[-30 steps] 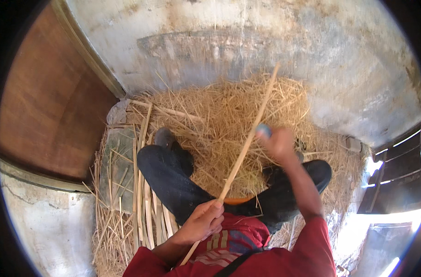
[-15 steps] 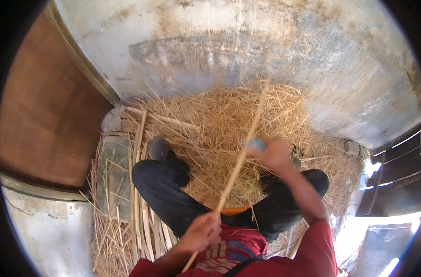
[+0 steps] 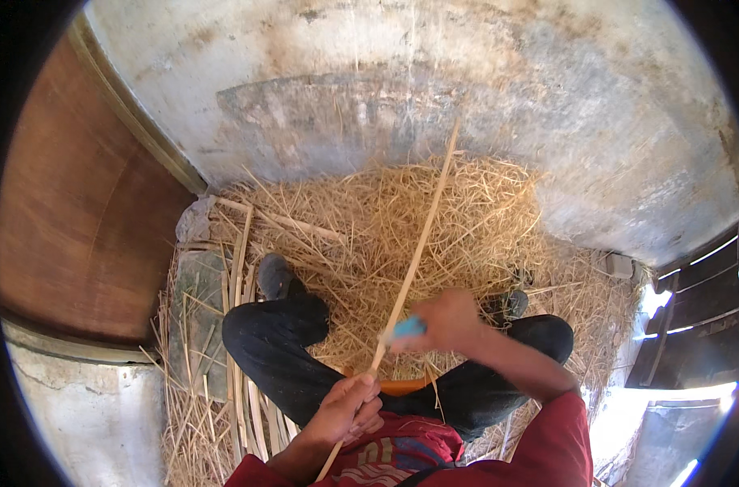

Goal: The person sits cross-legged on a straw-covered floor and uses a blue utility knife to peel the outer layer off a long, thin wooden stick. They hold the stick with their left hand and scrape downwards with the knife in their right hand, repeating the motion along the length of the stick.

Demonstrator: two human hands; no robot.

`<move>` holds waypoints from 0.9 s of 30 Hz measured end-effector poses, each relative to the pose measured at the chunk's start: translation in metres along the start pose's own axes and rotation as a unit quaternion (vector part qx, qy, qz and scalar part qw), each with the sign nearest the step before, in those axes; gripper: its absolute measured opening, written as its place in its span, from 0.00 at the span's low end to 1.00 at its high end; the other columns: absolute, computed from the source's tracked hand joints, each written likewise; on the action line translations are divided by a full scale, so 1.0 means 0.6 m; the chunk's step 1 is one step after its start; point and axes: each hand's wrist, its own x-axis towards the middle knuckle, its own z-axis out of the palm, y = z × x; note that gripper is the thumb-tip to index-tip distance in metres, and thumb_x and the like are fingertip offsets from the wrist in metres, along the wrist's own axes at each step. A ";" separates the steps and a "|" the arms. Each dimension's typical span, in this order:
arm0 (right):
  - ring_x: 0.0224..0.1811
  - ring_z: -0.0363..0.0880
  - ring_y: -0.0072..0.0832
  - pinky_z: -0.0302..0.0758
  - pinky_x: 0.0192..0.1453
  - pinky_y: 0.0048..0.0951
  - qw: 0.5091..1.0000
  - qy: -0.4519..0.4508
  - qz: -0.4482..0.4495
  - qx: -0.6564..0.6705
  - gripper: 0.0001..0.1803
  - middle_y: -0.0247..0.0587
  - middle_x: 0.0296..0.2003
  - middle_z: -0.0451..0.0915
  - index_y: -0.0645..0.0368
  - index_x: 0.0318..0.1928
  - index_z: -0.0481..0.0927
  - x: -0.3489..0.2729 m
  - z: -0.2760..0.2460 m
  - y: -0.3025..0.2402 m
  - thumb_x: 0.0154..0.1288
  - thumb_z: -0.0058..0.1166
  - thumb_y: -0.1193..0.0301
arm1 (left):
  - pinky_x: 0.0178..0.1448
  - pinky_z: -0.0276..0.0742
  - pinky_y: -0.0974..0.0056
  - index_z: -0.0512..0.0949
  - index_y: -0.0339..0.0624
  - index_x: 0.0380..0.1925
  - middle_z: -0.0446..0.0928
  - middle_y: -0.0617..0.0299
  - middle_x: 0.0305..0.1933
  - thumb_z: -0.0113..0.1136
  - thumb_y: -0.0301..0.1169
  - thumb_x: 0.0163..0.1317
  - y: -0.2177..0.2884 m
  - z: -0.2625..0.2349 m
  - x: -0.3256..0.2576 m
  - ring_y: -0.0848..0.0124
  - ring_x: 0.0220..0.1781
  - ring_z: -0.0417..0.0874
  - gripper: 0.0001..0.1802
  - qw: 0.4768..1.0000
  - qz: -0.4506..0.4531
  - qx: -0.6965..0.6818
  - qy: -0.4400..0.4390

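A long, pale bamboo strip [image 3: 425, 231] slants from beside my body up toward the far wall. Near its lower part, my left hand [image 3: 349, 410] is closed around it, in front of my red shirt. My right hand [image 3: 446, 319] is wrapped around a light-blue tool [image 3: 407, 327], whose near end meets the strip a short way beyond my left hand. Motion blurs that hand, so the tool's kind and any blade cannot be made out. Between my bent legs, something orange [image 3: 406, 385] shows under the strip.
Curled shavings [image 3: 467, 199] are heaped against the stained wall [image 3: 483, 89]. Several more strips [image 3: 238, 325] lie left of my knee, beside a grey slab [image 3: 199, 316]. A brown panel [image 3: 85, 203] stands at the left, and dark slats [image 3: 702, 292] are at the right.
My right hand has drawn the blue tool down along the strip toward my left hand. The left hand keeps its hold, and the strip's far end has shifted slightly left.
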 end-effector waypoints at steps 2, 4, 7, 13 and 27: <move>0.14 0.76 0.38 0.72 0.19 0.39 0.996 0.047 0.080 0.006 0.38 0.43 0.12 0.75 0.53 0.23 0.83 0.014 0.008 0.046 0.50 0.48 0.29 | 0.15 0.50 0.72 0.61 0.48 0.25 0.54 0.70 0.09 0.40 0.48 0.73 -0.002 0.008 -0.007 0.80 0.07 0.50 0.21 1.000 -0.022 0.005 0.012; 0.14 0.77 0.38 0.72 0.20 0.39 0.975 0.088 0.199 0.049 0.38 0.42 0.12 0.75 0.53 0.23 0.83 0.037 0.004 0.103 0.49 0.48 0.28 | 0.15 0.50 0.72 0.61 0.48 0.25 0.54 0.70 0.09 0.40 0.48 0.73 -0.002 0.017 -0.006 0.79 0.07 0.50 0.21 0.999 -0.048 0.018 0.019; 0.13 0.74 0.40 0.69 0.19 0.39 0.996 -0.012 0.051 0.077 0.34 0.41 0.09 0.68 0.54 0.18 0.77 -0.002 0.007 0.003 0.48 0.54 0.32 | 0.15 0.50 0.72 0.61 0.48 0.25 0.53 0.70 0.09 0.39 0.48 0.73 0.001 0.010 0.004 0.79 0.07 0.50 0.20 0.999 -0.014 -0.004 0.029; 0.12 0.71 0.38 0.67 0.17 0.38 0.995 0.066 -0.051 0.053 0.34 0.38 0.09 0.67 0.53 0.14 0.70 -0.003 0.025 0.001 0.46 0.56 0.33 | 0.15 0.50 0.72 0.61 0.49 0.25 0.53 0.70 0.09 0.38 0.47 0.73 0.001 0.011 0.002 0.79 0.07 0.49 0.20 1.000 -0.007 -0.005 0.024; 0.09 0.68 0.28 0.68 0.16 0.34 0.969 0.123 0.210 -0.045 0.40 0.34 0.07 0.67 0.55 0.22 0.82 0.067 -0.015 0.174 0.59 0.38 0.30 | 0.18 0.51 0.73 0.60 0.49 0.25 0.54 0.70 0.11 0.38 0.48 0.73 -0.034 -0.004 -0.053 0.80 0.11 0.52 0.20 0.996 -0.046 0.082 0.004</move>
